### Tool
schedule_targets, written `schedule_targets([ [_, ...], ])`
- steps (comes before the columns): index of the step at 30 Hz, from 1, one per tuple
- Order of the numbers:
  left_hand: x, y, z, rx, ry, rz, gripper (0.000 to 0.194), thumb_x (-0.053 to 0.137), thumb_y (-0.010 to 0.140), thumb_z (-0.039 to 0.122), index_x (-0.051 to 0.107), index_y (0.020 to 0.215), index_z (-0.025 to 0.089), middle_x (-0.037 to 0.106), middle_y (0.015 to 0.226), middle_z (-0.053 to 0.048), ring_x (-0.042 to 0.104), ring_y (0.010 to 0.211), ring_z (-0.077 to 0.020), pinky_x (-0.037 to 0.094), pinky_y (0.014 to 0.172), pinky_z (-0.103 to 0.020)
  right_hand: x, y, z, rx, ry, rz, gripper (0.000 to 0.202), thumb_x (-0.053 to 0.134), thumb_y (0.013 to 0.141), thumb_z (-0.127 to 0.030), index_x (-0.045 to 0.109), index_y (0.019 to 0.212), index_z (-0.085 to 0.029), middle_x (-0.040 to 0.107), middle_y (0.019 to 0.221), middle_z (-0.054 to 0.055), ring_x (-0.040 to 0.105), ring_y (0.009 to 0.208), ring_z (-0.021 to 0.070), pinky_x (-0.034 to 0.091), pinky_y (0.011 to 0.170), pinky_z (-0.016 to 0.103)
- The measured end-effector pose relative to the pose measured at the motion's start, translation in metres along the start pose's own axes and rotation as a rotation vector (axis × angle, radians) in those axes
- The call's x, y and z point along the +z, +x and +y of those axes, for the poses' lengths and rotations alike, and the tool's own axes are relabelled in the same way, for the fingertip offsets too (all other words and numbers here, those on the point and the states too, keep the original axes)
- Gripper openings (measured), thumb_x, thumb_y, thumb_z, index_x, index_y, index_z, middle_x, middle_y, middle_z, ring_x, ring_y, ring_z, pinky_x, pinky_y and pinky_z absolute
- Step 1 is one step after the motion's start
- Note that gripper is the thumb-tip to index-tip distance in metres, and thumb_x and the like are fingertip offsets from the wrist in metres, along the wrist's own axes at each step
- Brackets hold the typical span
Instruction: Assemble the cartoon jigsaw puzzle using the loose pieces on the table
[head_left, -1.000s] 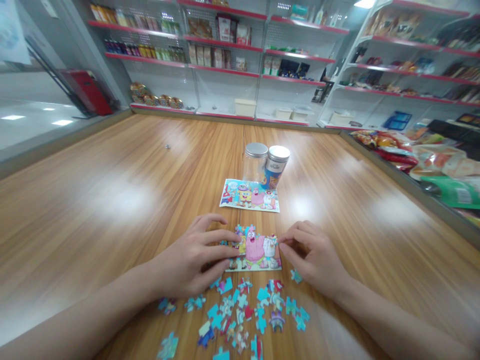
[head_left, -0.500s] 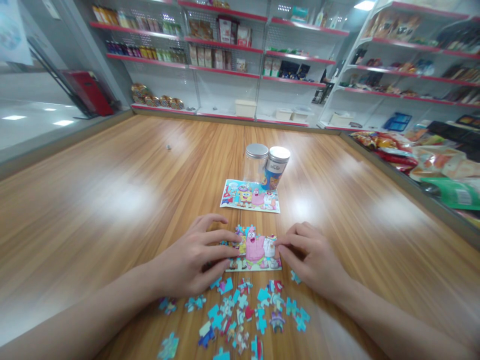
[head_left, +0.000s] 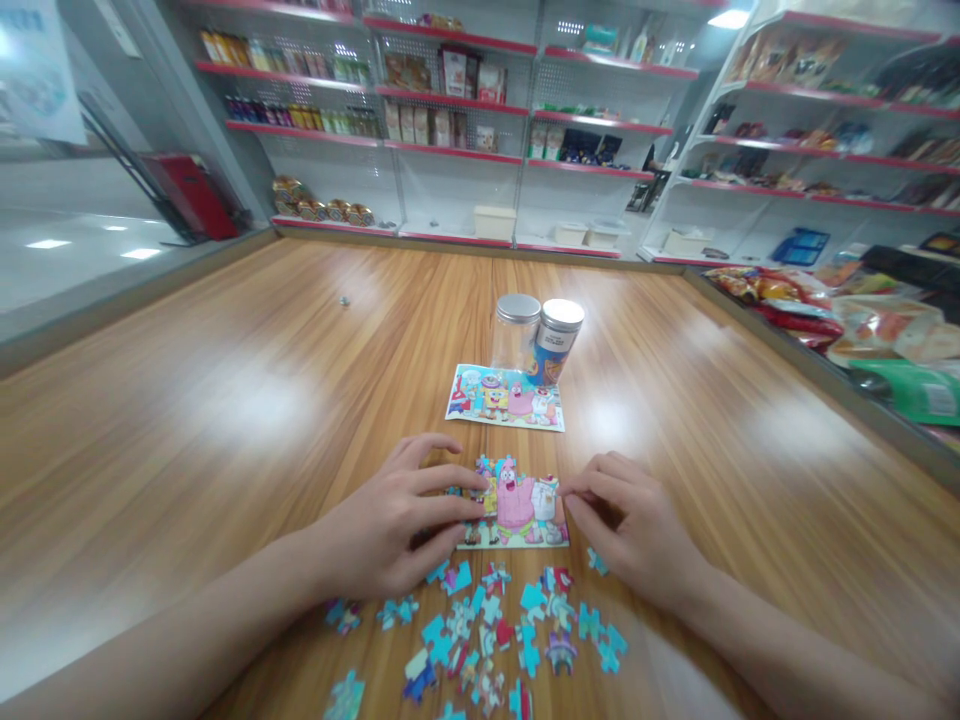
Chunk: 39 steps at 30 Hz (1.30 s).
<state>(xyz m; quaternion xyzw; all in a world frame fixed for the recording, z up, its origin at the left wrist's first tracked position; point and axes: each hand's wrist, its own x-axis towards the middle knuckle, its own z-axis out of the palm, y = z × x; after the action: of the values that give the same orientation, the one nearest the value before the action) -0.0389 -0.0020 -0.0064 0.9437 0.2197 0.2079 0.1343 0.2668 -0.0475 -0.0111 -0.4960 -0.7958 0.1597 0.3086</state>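
A partly joined jigsaw puzzle [head_left: 517, 510] with a pink starfish figure lies flat on the wooden table, between both hands. My left hand [head_left: 412, 510] rests over the puzzle's left side, fingers spread, with fingertips touching it. At the right edge is my right hand [head_left: 619, 510], its fingers bent and fingertips against the puzzle's border; no separate piece can be made out in them. Several loose puzzle pieces [head_left: 529, 650], mostly light blue, are scattered nearer to me. Beyond the puzzle lies a printed picture sheet [head_left: 506, 400] showing the same cartoon figures.
A clear jar [head_left: 516, 335] and a blue-labelled can [head_left: 556, 345] stand at the picture sheet's far edge. A tiny object [head_left: 344, 300] sits far left on the table [head_left: 247, 400]. Packaged snacks [head_left: 795, 305] lie beyond the right edge; stocked shelves [head_left: 457, 145] line the back.
The whole view has shifted slightly, so everything appears a little lower and to the right. Both hands keep nearly the same place at the puzzle.
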Motion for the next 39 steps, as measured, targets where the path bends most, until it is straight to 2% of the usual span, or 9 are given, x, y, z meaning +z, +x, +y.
schedule_targets([
  [10, 0.0, 0.003, 0.003, 0.005, -0.001, 0.012, 0.038, 0.06, 0.087, 0.012, 0.069, 0.121, 0.026, 0.068, 0.129, -0.006, 0.051, 0.125, -0.0302, 0.042, 0.108, -0.056, 0.0, -0.001, 0.001, -0.054, 0.017, -0.004, 0.011, 0.059, 0.092, -0.015, 0.069, 0.088, -0.02, 0.059, 0.073, 0.001, 0.054, 0.071, 0.0173, 0.039, 0.068, 0.033],
  [14, -0.001, 0.002, 0.004, 0.048, 0.036, 0.034, 0.039, 0.059, 0.087, 0.011, 0.067, 0.122, 0.024, 0.068, 0.128, -0.008, 0.049, 0.127, -0.0315, 0.043, 0.107, -0.055, -0.003, -0.001, -0.007, -0.194, 0.062, -0.091, 0.011, 0.061, 0.09, -0.013, 0.068, 0.093, -0.021, 0.059, 0.075, 0.002, 0.053, 0.074, 0.0184, 0.039, 0.07, 0.035],
  [17, -0.005, 0.001, 0.009, 0.116, 0.036, 0.064, 0.039, 0.06, 0.085, 0.011, 0.066, 0.121, 0.022, 0.069, 0.118, -0.01, 0.052, 0.119, -0.0308, 0.046, 0.101, -0.052, -0.006, -0.002, -0.014, -0.295, 0.063, -0.2, 0.013, 0.062, 0.087, -0.012, 0.069, 0.092, -0.022, 0.061, 0.079, 0.002, 0.053, 0.077, 0.0191, 0.038, 0.074, 0.037],
  [21, -0.01, 0.003, 0.016, 0.191, -0.019, -0.007, 0.037, 0.063, 0.082, 0.016, 0.066, 0.119, 0.022, 0.067, 0.111, -0.011, 0.053, 0.111, -0.0305, 0.048, 0.099, -0.052, -0.009, -0.001, -0.019, -0.305, 0.043, -0.287, 0.015, 0.063, 0.086, -0.013, 0.07, 0.093, -0.024, 0.062, 0.083, 0.003, 0.053, 0.082, 0.0198, 0.038, 0.077, 0.038],
  [24, -0.011, 0.005, 0.017, 0.174, -0.049, -0.078, 0.037, 0.064, 0.082, 0.017, 0.067, 0.119, 0.023, 0.065, 0.116, -0.012, 0.052, 0.115, -0.0316, 0.047, 0.101, -0.053, -0.008, -0.001, -0.018, -0.306, 0.043, -0.285, 0.015, 0.063, 0.088, -0.014, 0.071, 0.095, -0.024, 0.062, 0.083, 0.002, 0.054, 0.082, 0.0193, 0.038, 0.077, 0.037],
  [28, -0.009, 0.007, 0.015, 0.153, -0.099, -0.104, 0.034, 0.064, 0.084, 0.017, 0.068, 0.117, 0.022, 0.064, 0.118, -0.012, 0.055, 0.111, -0.0292, 0.05, 0.099, -0.049, -0.007, 0.0, -0.016, -0.32, 0.033, -0.276, 0.011, 0.064, 0.089, -0.016, 0.072, 0.093, -0.024, 0.062, 0.082, 0.002, 0.054, 0.08, 0.0187, 0.037, 0.076, 0.036],
  [32, -0.009, 0.008, 0.014, 0.14, -0.127, -0.091, 0.032, 0.063, 0.084, 0.017, 0.069, 0.115, 0.023, 0.065, 0.115, -0.011, 0.057, 0.109, -0.0279, 0.05, 0.1, -0.049, -0.007, 0.0, -0.016, -0.327, 0.039, -0.275, 0.011, 0.064, 0.09, -0.017, 0.072, 0.093, -0.024, 0.062, 0.081, 0.002, 0.054, 0.08, 0.0184, 0.038, 0.075, 0.035],
  [36, -0.006, 0.007, 0.011, 0.143, -0.158, -0.067, 0.032, 0.06, 0.084, 0.009, 0.069, 0.112, 0.022, 0.066, 0.113, -0.011, 0.058, 0.106, -0.0258, 0.052, 0.098, -0.047, -0.007, 0.0, -0.016, -0.335, 0.042, -0.278, 0.01, 0.065, 0.09, -0.017, 0.071, 0.093, -0.024, 0.062, 0.082, 0.002, 0.055, 0.08, 0.0183, 0.038, 0.075, 0.036],
  [39, -0.001, 0.005, 0.007, 0.149, -0.187, 0.013, 0.034, 0.057, 0.082, 0.004, 0.071, 0.108, 0.021, 0.068, 0.111, -0.011, 0.058, 0.107, -0.0254, 0.053, 0.096, -0.046, -0.006, -0.001, -0.014, -0.342, 0.051, -0.276, 0.01, 0.065, 0.091, -0.017, 0.071, 0.094, -0.025, 0.062, 0.082, 0.002, 0.055, 0.081, 0.0186, 0.04, 0.076, 0.036],
])
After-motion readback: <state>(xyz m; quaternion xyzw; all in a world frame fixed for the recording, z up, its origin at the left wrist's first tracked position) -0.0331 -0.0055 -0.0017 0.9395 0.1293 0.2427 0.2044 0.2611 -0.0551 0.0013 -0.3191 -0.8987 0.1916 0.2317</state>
